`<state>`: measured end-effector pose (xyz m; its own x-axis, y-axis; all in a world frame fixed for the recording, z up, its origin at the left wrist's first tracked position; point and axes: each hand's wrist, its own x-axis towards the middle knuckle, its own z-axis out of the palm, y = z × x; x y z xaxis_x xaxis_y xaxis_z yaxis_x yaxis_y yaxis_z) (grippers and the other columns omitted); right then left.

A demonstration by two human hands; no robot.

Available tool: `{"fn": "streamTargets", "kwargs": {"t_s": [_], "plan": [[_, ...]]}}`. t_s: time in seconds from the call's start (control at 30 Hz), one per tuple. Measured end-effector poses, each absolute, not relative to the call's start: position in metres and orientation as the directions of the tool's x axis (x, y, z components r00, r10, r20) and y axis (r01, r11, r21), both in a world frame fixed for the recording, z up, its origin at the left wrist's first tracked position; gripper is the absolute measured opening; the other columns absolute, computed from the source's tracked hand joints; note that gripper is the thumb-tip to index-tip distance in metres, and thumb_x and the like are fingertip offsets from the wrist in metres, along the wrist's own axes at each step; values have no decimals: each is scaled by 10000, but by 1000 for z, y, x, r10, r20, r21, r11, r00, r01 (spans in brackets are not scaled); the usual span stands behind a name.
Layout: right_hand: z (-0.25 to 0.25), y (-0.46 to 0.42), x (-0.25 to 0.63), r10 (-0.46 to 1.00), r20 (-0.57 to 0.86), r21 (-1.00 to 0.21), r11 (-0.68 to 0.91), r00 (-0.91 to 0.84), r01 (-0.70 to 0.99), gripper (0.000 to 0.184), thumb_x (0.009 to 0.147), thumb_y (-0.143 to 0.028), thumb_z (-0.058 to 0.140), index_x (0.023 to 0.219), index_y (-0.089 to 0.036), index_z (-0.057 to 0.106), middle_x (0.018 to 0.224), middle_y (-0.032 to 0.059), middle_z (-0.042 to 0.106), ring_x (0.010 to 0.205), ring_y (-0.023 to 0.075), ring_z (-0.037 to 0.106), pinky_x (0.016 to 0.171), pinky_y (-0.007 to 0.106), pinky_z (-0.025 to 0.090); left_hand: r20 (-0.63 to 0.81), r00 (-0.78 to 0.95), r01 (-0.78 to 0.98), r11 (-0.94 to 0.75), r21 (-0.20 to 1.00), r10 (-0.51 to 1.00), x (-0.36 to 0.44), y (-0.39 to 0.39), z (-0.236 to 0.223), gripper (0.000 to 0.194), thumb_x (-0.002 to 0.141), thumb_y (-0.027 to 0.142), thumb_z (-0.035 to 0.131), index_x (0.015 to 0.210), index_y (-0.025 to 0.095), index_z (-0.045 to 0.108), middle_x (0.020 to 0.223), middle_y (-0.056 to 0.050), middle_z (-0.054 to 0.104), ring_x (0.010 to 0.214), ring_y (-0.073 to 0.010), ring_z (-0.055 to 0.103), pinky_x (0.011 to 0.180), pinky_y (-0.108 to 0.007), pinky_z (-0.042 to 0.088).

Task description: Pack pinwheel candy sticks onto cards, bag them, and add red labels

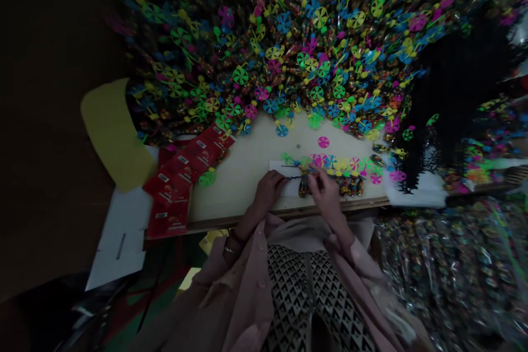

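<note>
Pinwheel-topped novelty tubes (297,49) in neon colors bank across the upper frame above a pale tabletop (256,148), flanked by a black heap of strips (449,99) at upper right and red printed cards (181,162) left of center. Just below center, a short row of tubes (350,184) lies near the table's front edge. A worker's right hand (328,192) bends over that row, its grip unclear; the left hand (268,190) has fingertips pinched on a thin black strip (293,177). Good handling likely means keeping the strip level and taut, pressing lightly so the tubes stay aligned.
</note>
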<state>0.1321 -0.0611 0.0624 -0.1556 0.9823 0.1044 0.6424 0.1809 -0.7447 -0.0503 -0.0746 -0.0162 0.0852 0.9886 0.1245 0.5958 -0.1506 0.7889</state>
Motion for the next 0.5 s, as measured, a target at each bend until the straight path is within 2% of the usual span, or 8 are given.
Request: {"fn": "streamTargets", "kwargs": {"t_s": [0.1,0.23,0.33,0.4,0.5], "plan": [[40,-90,116,964,173,-597,265,-201,757,393,963,-381,403,1235,-154,573,992,105,670,878,194,633,765,296,498,143,100,582,-175,794,985,-50,-74,-14,173,907,285,549,880,173,678,834,-56,647,816,-176,585,736,-289,478],[25,-101,109,955,167,-313,287,-246,905,396,970,-370,404,1284,-189,565,861,82,634,743,175,610,624,254,456,146,112,572,-184,799,983,-50,-75,-11,202,922,286,520,873,172,679,832,-60,645,813,-175,586,734,-291,479],[23,-100,107,948,157,-128,297,-276,946,390,970,-332,409,1325,-240,543,803,67,603,711,172,581,619,260,429,152,114,566,-190,803,982,-50,-75,-12,217,928,294,508,874,172,679,824,-60,636,810,-173,580,731,-291,479],[23,-99,104,946,128,-55,308,-299,950,394,969,-290,400,1341,-261,527,816,76,604,762,192,580,648,277,428,159,117,567,-198,800,980,-49,-75,-13,224,930,296,502,871,174,679,820,-58,633,807,-171,575,730,-289,478],[28,-98,103,942,44,-53,336,-334,940,399,969,-269,384,1344,-257,521,863,92,621,831,211,582,675,287,429,175,118,569,-210,795,978,-49,-75,-16,222,930,292,502,869,168,676,818,-59,630,807,-173,572,728,-288,477]]}}
